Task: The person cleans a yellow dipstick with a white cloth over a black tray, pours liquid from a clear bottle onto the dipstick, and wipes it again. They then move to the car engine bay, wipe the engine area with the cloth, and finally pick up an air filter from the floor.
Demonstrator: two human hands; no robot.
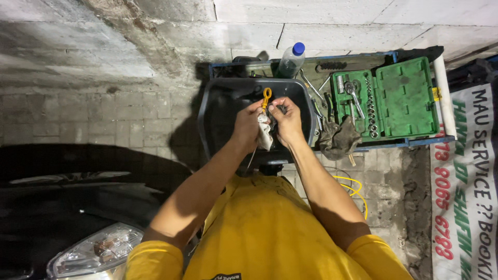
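My left hand (248,124) and my right hand (287,122) meet over a dark grey plastic tub (218,111). Between them is a thin metal dipstick with an orange loop handle (266,96) sticking up above my fingers. A dirty whitish rag (265,133) is bunched around the stick between both hands, and the thin rod hangs down below my left hand. Both hands are closed on the rag and stick.
An open green socket case (404,98) with sockets and a ratchet lies right of the tub on a blue-framed cart. A clear bottle with blue cap (290,59), loose wrenches and a brown rag (340,139) lie nearby. A black car with headlight (93,251) sits lower left; a banner (464,181) hangs right.
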